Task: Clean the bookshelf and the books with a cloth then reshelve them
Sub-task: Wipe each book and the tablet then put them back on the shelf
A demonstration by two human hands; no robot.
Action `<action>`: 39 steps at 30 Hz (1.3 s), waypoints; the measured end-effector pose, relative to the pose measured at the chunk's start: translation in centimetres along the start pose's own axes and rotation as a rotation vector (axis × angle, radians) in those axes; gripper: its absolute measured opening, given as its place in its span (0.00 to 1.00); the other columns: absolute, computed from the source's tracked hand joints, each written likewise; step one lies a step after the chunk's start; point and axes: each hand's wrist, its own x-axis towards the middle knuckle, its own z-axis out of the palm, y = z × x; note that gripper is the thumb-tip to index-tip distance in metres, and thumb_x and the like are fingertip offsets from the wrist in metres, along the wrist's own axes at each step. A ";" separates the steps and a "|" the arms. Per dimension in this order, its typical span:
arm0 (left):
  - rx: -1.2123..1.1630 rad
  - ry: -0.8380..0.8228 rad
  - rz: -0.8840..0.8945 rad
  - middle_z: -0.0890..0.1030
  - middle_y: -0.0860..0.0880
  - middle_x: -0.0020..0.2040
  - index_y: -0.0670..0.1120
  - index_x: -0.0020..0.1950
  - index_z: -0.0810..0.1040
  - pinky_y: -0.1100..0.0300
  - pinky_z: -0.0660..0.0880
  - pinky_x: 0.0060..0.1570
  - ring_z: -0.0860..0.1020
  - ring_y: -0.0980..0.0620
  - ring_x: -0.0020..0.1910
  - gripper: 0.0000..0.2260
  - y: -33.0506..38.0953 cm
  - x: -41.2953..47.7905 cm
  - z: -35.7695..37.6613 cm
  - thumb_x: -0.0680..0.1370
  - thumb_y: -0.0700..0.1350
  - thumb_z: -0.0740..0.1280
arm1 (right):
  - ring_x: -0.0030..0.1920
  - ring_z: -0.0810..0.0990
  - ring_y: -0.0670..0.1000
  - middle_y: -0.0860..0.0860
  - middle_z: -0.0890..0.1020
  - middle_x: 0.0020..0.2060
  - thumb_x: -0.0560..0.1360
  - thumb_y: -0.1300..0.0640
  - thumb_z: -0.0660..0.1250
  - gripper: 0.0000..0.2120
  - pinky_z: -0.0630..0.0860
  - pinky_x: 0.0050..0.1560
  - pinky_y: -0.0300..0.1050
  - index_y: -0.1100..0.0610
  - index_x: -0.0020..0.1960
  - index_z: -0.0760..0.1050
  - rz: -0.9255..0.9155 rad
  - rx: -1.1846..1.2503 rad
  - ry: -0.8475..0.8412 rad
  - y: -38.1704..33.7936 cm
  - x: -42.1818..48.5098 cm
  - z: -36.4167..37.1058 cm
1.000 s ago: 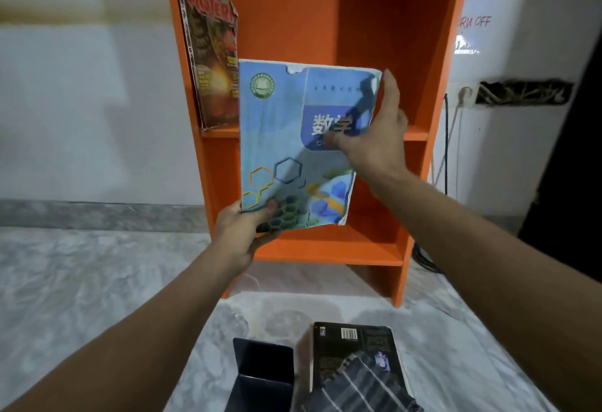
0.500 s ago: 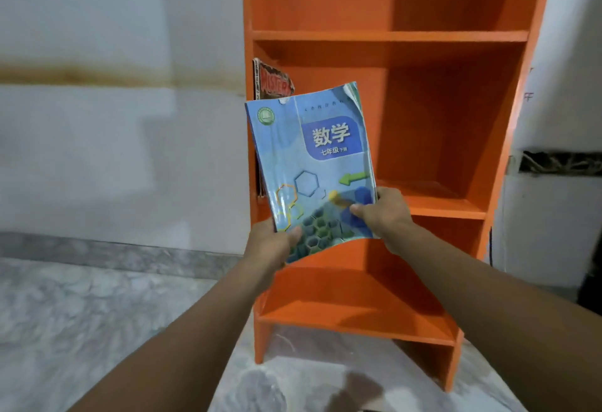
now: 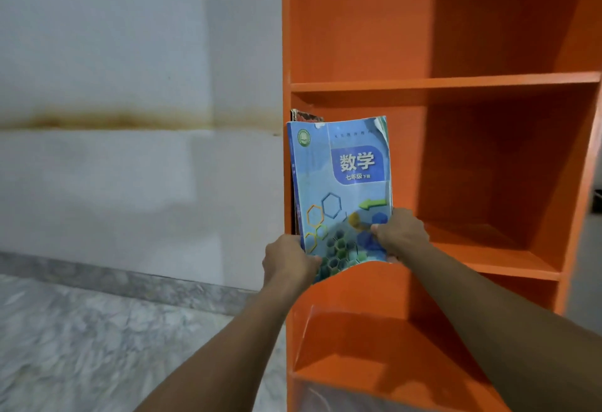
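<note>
Blue textbook [image 3: 342, 190] is clamped at its lower corners, your left hand [image 3: 286, 262] pinching one and your right hand [image 3: 402, 236] the other, and it stands upright at the left end of the middle compartment of the bookshelf [image 3: 439, 82]. Its soft cover bows, so seat the bottom edge on the board first, then slide it flat against the magazine [image 3: 308, 116] behind it.

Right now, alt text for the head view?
The left hand and right hand grip the lower corners of a blue textbook, held upright at the left end of an orange bookshelf, in front of a magazine. A stained white wall and marble floor lie to the left.
</note>
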 end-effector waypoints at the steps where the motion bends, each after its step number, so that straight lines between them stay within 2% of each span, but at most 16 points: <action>1: 0.006 0.020 0.000 0.83 0.48 0.44 0.48 0.49 0.83 0.53 0.82 0.42 0.82 0.48 0.41 0.05 0.0 0.1 0.3 0.74 0.43 0.72 | 0.40 0.83 0.59 0.56 0.83 0.46 0.73 0.53 0.68 0.11 0.79 0.39 0.45 0.56 0.53 0.76 -0.014 0.009 -0.001 0.0 0.5 0.1; 4: 0.026 0.081 0.012 0.82 0.48 0.44 0.47 0.49 0.82 0.56 0.81 0.38 0.82 0.48 0.40 0.05 0.4 0.9 1.4 0.75 0.42 0.69 | 0.44 0.84 0.59 0.57 0.83 0.47 0.72 0.53 0.68 0.13 0.78 0.41 0.45 0.57 0.55 0.78 -0.052 0.014 -0.024 -0.5 2.9 0.8; 6: 0.060 0.123 0.001 0.81 0.48 0.45 0.46 0.49 0.81 0.63 0.76 0.30 0.81 0.49 0.39 0.05 0.8 1.7 2.0 0.75 0.41 0.67 | 0.46 0.83 0.59 0.57 0.83 0.47 0.72 0.54 0.69 0.12 0.81 0.45 0.48 0.57 0.54 0.78 -0.064 0.037 -0.043 -1.2 4.4 1.0; 8: 0.067 0.162 -0.019 0.81 0.48 0.44 0.46 0.48 0.80 0.66 0.71 0.26 0.80 0.50 0.38 0.05 1.2 2.6 2.8 0.75 0.41 0.66 | 0.41 0.82 0.59 0.57 0.82 0.45 0.72 0.58 0.70 0.07 0.81 0.40 0.48 0.56 0.49 0.77 -0.077 0.086 -0.100 -1.6 6.1 1.6; 12: 0.063 0.242 -0.048 0.82 0.49 0.45 0.46 0.50 0.81 0.59 0.80 0.36 0.81 0.51 0.40 0.06 1.1 3.9 4.2 0.76 0.43 0.66 | 0.44 0.84 0.62 0.60 0.83 0.43 0.64 0.60 0.72 0.14 0.83 0.42 0.56 0.59 0.49 0.80 -0.080 0.207 -0.169 -1.6 10.1 4.7; 14: 0.058 0.269 -0.055 0.83 0.50 0.48 0.48 0.53 0.82 0.59 0.81 0.41 0.82 0.52 0.43 0.08 1.3 4.9 4.7 0.77 0.43 0.66 | 0.44 0.84 0.63 0.60 0.83 0.44 0.66 0.59 0.71 0.13 0.83 0.42 0.58 0.58 0.50 0.79 -0.061 0.278 -0.193 -1.8 11.7 5.7; 17: 0.089 0.286 -0.069 0.83 0.49 0.50 0.49 0.55 0.82 0.54 0.82 0.47 0.82 0.50 0.45 0.09 2.0 6.1 5.3 0.77 0.43 0.67 | 0.37 0.84 0.61 0.60 0.81 0.46 0.72 0.61 0.70 0.08 0.82 0.31 0.54 0.56 0.50 0.76 0.014 0.387 -0.262 -1.6 12.8 6.2; 21: 0.132 0.336 -0.044 0.83 0.49 0.53 0.48 0.57 0.82 0.56 0.81 0.49 0.82 0.51 0.47 0.09 2.1 6.9 6.4 0.78 0.43 0.67 | 0.46 0.82 0.66 0.61 0.80 0.50 0.68 0.62 0.70 0.12 0.80 0.28 0.59 0.52 0.50 0.77 0.074 0.620 -0.356 -0.4 16.1 9.5; 23: 0.144 0.375 -0.036 0.83 0.49 0.54 0.48 0.58 0.81 0.56 0.81 0.50 0.81 0.51 0.48 0.10 2.1 7.3 6.8 0.79 0.43 0.66 | 0.45 0.82 0.64 0.60 0.81 0.49 0.68 0.61 0.72 0.11 0.81 0.31 0.62 0.52 0.48 0.77 0.096 0.721 -0.399 -0.9 15.7 9.4; 26: 0.178 0.405 -0.052 0.83 0.49 0.53 0.50 0.58 0.82 0.56 0.80 0.51 0.81 0.50 0.49 0.10 2.3 7.6 7.2 0.78 0.43 0.66 | 0.48 0.79 0.60 0.57 0.79 0.50 0.74 0.64 0.70 0.10 0.81 0.37 0.56 0.56 0.50 0.71 0.074 0.792 -0.440 -1.6 13.9 8.1; 30: 0.207 0.416 -0.061 0.84 0.49 0.50 0.50 0.56 0.83 0.56 0.81 0.48 0.81 0.50 0.47 0.09 2.1 8.0 7.2 0.77 0.44 0.67 | 0.57 0.77 0.62 0.57 0.75 0.60 0.75 0.61 0.71 0.31 0.78 0.36 0.48 0.51 0.73 0.61 0.025 0.823 -0.529 -2.1 13.4 9.0; 31: 0.218 0.419 -0.067 0.83 0.49 0.48 0.49 0.55 0.83 0.57 0.80 0.45 0.81 0.50 0.45 0.08 2.0 8.1 7.2 0.77 0.44 0.68 | 0.58 0.77 0.62 0.56 0.75 0.62 0.74 0.60 0.71 0.34 0.78 0.35 0.47 0.49 0.75 0.60 0.021 0.832 -0.537 -2.2 13.2 9.5; 32: 0.227 0.428 -0.076 0.83 0.50 0.46 0.48 0.53 0.83 0.58 0.79 0.42 0.80 0.51 0.43 0.07 1.9 8.2 7.1 0.77 0.45 0.68 | 0.57 0.78 0.60 0.55 0.76 0.61 0.74 0.59 0.72 0.33 0.78 0.37 0.48 0.49 0.74 0.61 0.009 0.829 -0.533 -2.3 13.0 9.9; 34: 0.209 0.457 -0.098 0.82 0.50 0.44 0.47 0.50 0.81 0.59 0.78 0.40 0.79 0.52 0.41 0.05 1.6 8.2 7.1 0.76 0.46 0.71 | 0.55 0.79 0.57 0.52 0.79 0.56 0.73 0.59 0.72 0.28 0.81 0.48 0.54 0.48 0.69 0.68 -0.051 0.777 -0.495 -2.7 12.4 10.5; 36: 0.174 0.485 -0.113 0.81 0.50 0.44 0.47 0.48 0.78 0.58 0.79 0.41 0.79 0.52 0.41 0.06 1.4 8.1 7.2 0.75 0.47 0.72 | 0.56 0.79 0.54 0.49 0.79 0.55 0.71 0.59 0.72 0.23 0.78 0.58 0.52 0.47 0.64 0.71 -0.118 0.721 -0.475 -2.9 12.0 10.9; 39: 0.121 0.524 -0.120 0.80 0.49 0.44 0.48 0.47 0.71 0.56 0.79 0.40 0.79 0.50 0.42 0.12 1.1 8.1 7.0 0.74 0.47 0.74 | 0.59 0.78 0.53 0.49 0.78 0.61 0.73 0.60 0.71 0.28 0.76 0.59 0.47 0.49 0.70 0.69 -0.162 0.701 -0.493 -3.1 11.6 10.9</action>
